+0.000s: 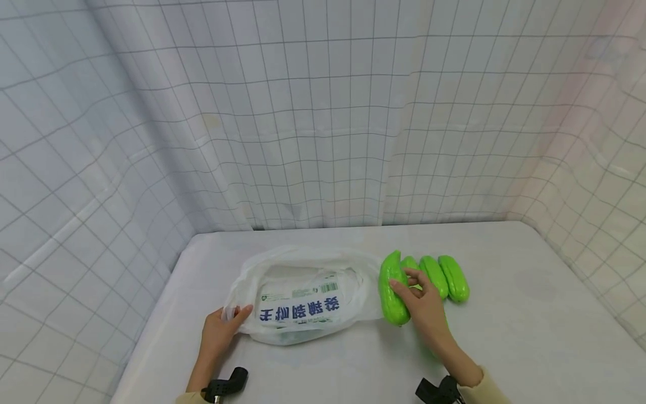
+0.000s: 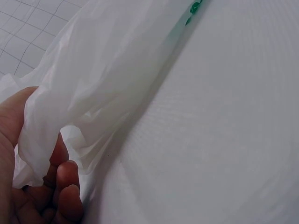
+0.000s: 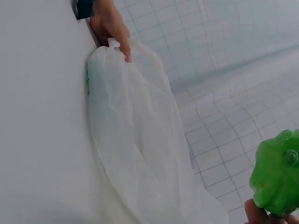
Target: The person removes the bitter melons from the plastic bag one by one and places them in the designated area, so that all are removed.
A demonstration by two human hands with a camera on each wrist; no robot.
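Observation:
A white plastic bag [image 1: 303,331] with blue printed characters lies on the table, its wide mouth spread. My left hand [image 1: 219,334] pinches the bag's left rim between thumb and fingers; the left wrist view shows the thin film [image 2: 88,88] between them. In my right hand [image 1: 426,308] is a glossy, lumpy green bitter melon [image 1: 391,292], held upright beside the bag's right edge. The right wrist view shows the melon's rounded end [image 3: 275,172] above my fingertips [image 3: 254,212]. Several similar bitter melons [image 1: 454,279] lie just beyond my right hand, some partly hidden by it.
The white table [image 1: 530,314] extends to the right of the melons. White grid-patterned curtains [image 1: 313,134] hang behind the table and along both sides. A black wrist camera [image 1: 227,383] is strapped to my left wrist, another [image 1: 438,391] to my right.

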